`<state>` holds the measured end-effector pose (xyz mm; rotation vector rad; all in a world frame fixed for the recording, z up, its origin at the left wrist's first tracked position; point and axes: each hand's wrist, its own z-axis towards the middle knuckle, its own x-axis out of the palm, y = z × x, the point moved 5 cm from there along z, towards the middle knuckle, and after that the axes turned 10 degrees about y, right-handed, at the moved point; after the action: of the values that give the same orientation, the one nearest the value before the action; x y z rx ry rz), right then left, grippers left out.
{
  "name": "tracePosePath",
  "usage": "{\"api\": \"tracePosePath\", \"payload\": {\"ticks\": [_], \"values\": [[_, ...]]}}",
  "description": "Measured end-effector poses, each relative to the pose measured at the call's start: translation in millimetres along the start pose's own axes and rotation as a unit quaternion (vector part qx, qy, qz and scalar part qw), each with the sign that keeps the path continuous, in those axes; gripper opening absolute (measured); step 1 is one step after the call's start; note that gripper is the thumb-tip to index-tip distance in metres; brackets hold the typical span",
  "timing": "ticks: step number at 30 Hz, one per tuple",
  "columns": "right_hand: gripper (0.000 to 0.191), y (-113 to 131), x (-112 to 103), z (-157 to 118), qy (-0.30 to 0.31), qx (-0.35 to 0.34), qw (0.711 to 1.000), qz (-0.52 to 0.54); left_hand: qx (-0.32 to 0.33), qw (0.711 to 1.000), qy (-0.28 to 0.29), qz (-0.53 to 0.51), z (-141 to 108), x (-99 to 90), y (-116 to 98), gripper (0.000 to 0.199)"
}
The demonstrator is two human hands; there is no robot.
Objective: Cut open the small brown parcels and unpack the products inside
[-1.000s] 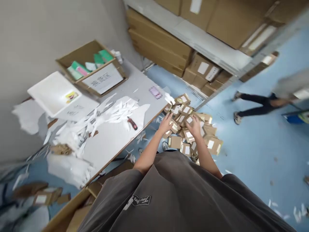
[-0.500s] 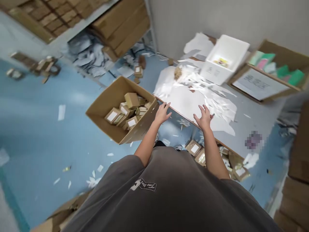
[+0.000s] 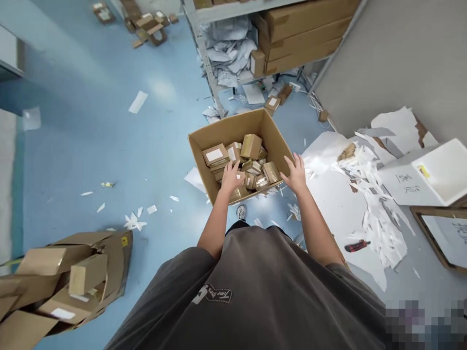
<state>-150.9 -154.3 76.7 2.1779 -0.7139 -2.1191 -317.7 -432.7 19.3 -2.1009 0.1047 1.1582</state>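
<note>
An open cardboard carton (image 3: 226,129) stands in front of me with several small brown boxes (image 3: 251,146) inside, some with white labels. My left hand (image 3: 232,179) is over the carton's near side, fingers apart and reaching over the small boxes; whether it touches one I cannot tell. At the carton's right edge is my right hand (image 3: 295,174), its fingers spread and nothing held in them. To the right, a table (image 3: 430,253) bears white paper sheets, a heap of paper strips (image 3: 375,194) and a red and black cutter (image 3: 357,246).
A metal shelf (image 3: 233,10) with grey bags and long cartons stands beyond. At the lower left is a big carton (image 3: 122,262) full of boxes. A white bin (image 3: 404,182) sits at the right. Paper scraps and small boxes litter the blue floor (image 3: 91,146).
The view has swung left, bringing the carton in front of me. My hands have moved from the table's edge to the carton, left hand over its contents, right hand at its right edge.
</note>
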Motion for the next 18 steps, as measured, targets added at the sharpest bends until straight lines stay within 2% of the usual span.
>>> {"api": "tracePosePath", "payload": {"ticks": [4,8,13,18], "values": [[0.094,11,11,56,0.038,-0.023,0.999,-0.022,-0.027,0.999,0.014,-0.037,37,-7.3,27,0.087],[0.093,7,35,117,0.09,-0.056,0.994,-0.028,-0.046,0.997,0.032,-0.057,78,7.2,37,0.086],[0.096,-19,94,215,0.141,-0.103,0.985,-0.015,-0.084,0.991,0.066,-0.081,154,52.9,59,0.096],[0.095,-49,176,326,0.194,-0.162,0.968,-0.007,-0.131,0.98,0.101,-0.113,259,118.3,99,0.107]]}}
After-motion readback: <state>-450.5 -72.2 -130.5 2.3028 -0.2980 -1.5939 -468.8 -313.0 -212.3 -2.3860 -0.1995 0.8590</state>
